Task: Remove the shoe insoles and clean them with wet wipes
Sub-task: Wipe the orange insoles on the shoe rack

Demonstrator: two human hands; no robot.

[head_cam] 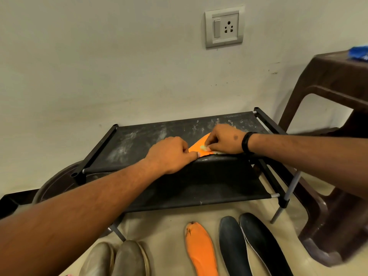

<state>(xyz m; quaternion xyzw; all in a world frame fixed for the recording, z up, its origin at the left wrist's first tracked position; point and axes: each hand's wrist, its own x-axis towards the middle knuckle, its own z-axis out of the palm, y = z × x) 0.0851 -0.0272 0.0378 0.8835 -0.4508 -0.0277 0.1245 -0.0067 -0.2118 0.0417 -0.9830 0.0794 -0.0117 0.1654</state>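
The step in hand looks like the wiping itself: one orange insole point(197, 149) lies on the top of the black rack point(139, 140), and both hands work on it.

Going left to right across the rack: the left hand point(171, 155) sits on the near end of the insole, fingers curled down over it, seemingly pinning it to the rack's cloth. Just right of it, the right hand point(223, 140) pinches a small pale wad, most likely a wipe point(203, 147), between thumb and fingers and presses it onto the orange surface. Most of the insole is hidden under the two hands.

On the floor in front of the rack, again left to right: a pair of grey shoes point(117, 259), a second orange insole point(201, 250) with a worn tip, then two dark insoles point(247, 246) side by side.

Next, I judge, the wipe must travel along the insole's length while the left hand holds it flat; the left hand will likely need to shift to uncover the part it hides.
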